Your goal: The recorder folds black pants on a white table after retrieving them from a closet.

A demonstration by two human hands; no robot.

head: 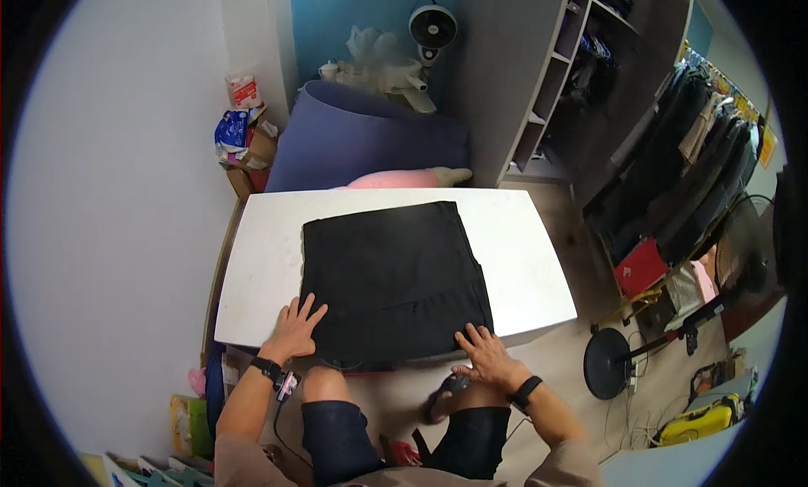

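A folded piece of black cloth (391,272), likely a garment, lies flat on a white table (524,260). Its near edge reaches past the table's front edge, above my knees. My left hand (295,329) rests at the cloth's near left corner, palm down and fingers spread. At the near right corner, the fingertips of my right hand (485,354) touch the cloth, and the thumb is held apart below the edge. A short slit or seam shows on the cloth's near half. Neither hand has the fabric closed in its fingers.
Behind the table stand a rolled blue mat (372,133) and a pink plush item (398,179). An open wardrobe (536,102) and a clothes rack (688,152) are to the right. A pedestal fan's base (607,364) and a yellow case (697,421) occupy the floor there, among cables.
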